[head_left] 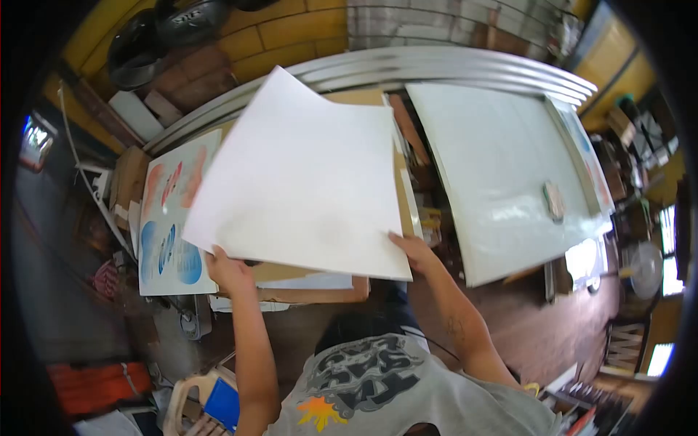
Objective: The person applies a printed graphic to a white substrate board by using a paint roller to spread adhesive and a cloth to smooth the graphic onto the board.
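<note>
A large white sheet [313, 174] is held up in front of me, tilted, with its far edge curving. My left hand [231, 272] grips its near left corner, fingers mostly hidden beneath. At the near right edge, my right hand [411, 251] is closed on the same sheet, thumb on top. Under the sheet lies a brown board [291, 273], largely covered. To the left is a printed sheet [161, 254] with red and blue designs, partly hidden by the white one.
On the right rests a wide pale sheet [502, 182] with a small block [553, 200] on it. Long pale metal strips [436, 59] run along the back wall. An orange item [102, 392] and a blue item [222, 404] sit low on the left. A fan [643, 269] stands at the right.
</note>
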The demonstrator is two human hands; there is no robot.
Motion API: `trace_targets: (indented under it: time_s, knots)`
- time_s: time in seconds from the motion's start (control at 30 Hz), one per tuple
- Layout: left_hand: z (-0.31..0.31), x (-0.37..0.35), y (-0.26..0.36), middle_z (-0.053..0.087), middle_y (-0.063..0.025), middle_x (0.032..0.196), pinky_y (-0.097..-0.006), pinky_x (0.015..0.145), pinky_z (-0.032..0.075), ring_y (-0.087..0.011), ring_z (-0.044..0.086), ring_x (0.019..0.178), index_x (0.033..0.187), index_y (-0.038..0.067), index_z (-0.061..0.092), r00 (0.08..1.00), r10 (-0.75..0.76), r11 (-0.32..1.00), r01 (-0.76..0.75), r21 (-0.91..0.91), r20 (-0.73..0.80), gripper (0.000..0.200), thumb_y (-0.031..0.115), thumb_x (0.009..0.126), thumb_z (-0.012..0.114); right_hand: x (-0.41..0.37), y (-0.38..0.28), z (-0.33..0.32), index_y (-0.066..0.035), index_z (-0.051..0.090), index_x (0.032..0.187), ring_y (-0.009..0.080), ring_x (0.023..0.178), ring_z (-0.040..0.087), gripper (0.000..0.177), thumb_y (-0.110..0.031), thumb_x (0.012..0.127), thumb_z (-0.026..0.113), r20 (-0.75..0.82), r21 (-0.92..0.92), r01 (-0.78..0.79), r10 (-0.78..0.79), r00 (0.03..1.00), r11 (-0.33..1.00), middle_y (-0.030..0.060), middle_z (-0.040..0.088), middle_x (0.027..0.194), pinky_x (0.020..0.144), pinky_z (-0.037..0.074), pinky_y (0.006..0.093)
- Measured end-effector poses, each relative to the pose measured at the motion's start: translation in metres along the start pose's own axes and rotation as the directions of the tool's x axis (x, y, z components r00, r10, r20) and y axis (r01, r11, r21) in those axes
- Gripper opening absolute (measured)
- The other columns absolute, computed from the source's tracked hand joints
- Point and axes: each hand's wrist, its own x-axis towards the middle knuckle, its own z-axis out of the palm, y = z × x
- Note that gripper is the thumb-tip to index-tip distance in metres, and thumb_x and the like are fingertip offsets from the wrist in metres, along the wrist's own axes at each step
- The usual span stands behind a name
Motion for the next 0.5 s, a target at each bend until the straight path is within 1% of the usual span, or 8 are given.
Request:
trace_targets:
  time_s: [0.03,0.07,0.1,0.23,0.27,0.33,0.47,0.5]
  knots:
    - [-0.006,-0.016,-0.008,0.057,-0.0184,0.132,-0.0414,0.103,0.049,-0.0294,0.060,0.118,0.136,-0.007,0.045,0.999,0.008,1.000,-0.008,0.001,-0.041,0.037,0.007,0.102,0.047,-0.006,-0.006,0.000,0.002,0.059,0.128,0.0240,0.097,0.070,0.042,-0.013,0.090,0.072,0.008,0.100,0.006,-0.006,1.000,0.995,0.0118,0.070,0.112,0.087,0.056,0.0381]
    - [-0.018,-0.028,-0.016,0.057,-0.0184,0.132,-0.0414,0.103,0.049,-0.0294,0.060,0.118,0.136,-0.007,0.045,0.998,0.036,0.999,-0.037,-0.017,-0.057,0.037,0.007,0.102,0.047,-0.002,-0.002,-0.007,0.003,0.061,0.125,0.0223,0.094,0.070,0.038,-0.008,0.090,0.069,0.030,0.093,0.033,-0.036,0.999,0.995,0.0111,0.070,0.110,0.085,0.056,0.0351]
    - [-0.012,-0.040,-0.002,0.057,-0.0182,0.132,-0.0410,0.100,0.051,-0.0282,0.060,0.117,0.136,-0.005,0.045,1.000,0.013,0.993,-0.010,0.116,-0.026,0.037,0.006,0.101,0.046,-0.001,0.013,-0.020,0.003,0.063,0.123,0.0206,0.090,0.070,0.034,-0.004,0.090,0.067,0.060,0.156,-0.082,0.073,0.996,0.984,0.0104,0.071,0.108,0.083,0.056,0.0321]
    - [0.029,-0.082,-0.019,0.059,-0.0158,0.128,-0.0379,0.083,0.060,-0.0245,0.065,0.107,0.137,0.000,0.046,0.999,-0.009,0.974,0.017,0.227,-0.037,0.039,0.000,0.098,0.050,0.009,-0.034,-0.076,0.004,0.061,0.124,0.0194,0.097,0.068,0.035,0.001,0.090,0.062,0.006,-0.096,0.034,-0.034,0.999,0.995,0.0112,0.070,0.112,0.086,0.055,0.0326]
    - [0.028,-0.090,-0.021,0.059,-0.0158,0.128,-0.0379,0.083,0.060,-0.0245,0.065,0.107,0.137,0.000,0.046,0.998,0.018,0.972,-0.002,0.235,-0.066,0.039,0.000,0.098,0.050,0.008,-0.042,-0.084,0.004,0.061,0.124,0.0187,0.097,0.068,0.036,0.004,0.088,0.061,-0.008,-0.117,0.182,-0.184,0.983,0.976,0.0109,0.070,0.112,0.087,0.054,0.0319]
    - [0.023,-0.111,-0.035,0.061,-0.0161,0.123,-0.0338,0.071,0.063,-0.0233,0.069,0.097,0.133,-0.002,0.047,0.994,-0.109,0.872,0.110,0.476,-0.030,0.040,-0.005,0.093,0.054,0.004,-0.065,-0.108,0.004,0.062,0.125,0.0175,0.097,0.067,0.039,0.007,0.086,0.058,-0.015,-0.154,0.365,-0.372,0.928,0.918,0.0103,0.070,0.111,0.088,0.053,0.0309]
    - [0.013,-0.136,-0.094,0.065,-0.0136,0.114,-0.0345,0.069,0.064,-0.0235,0.070,0.094,0.129,0.000,0.050,0.826,-0.546,0.639,0.519,0.569,-0.141,0.040,-0.005,0.091,0.061,0.011,-0.109,-0.159,0.004,0.061,0.127,0.0158,0.097,0.067,0.044,0.009,0.084,0.054,-0.063,-0.287,0.398,-0.432,0.900,0.871,0.0097,0.071,0.111,0.089,0.052,0.0296]
    - [0.014,-0.138,-0.111,0.065,-0.0142,0.113,-0.0356,0.069,0.064,-0.0246,0.070,0.093,0.129,0.000,0.050,0.749,-0.642,0.624,0.635,0.456,-0.164,0.041,-0.003,0.090,0.063,0.010,-0.123,-0.163,0.003,0.062,0.127,0.0147,0.097,0.066,0.045,0.011,0.084,0.053,-0.096,-0.301,0.392,-0.437,0.894,0.869,0.0090,0.071,0.111,0.090,0.051,0.0288]
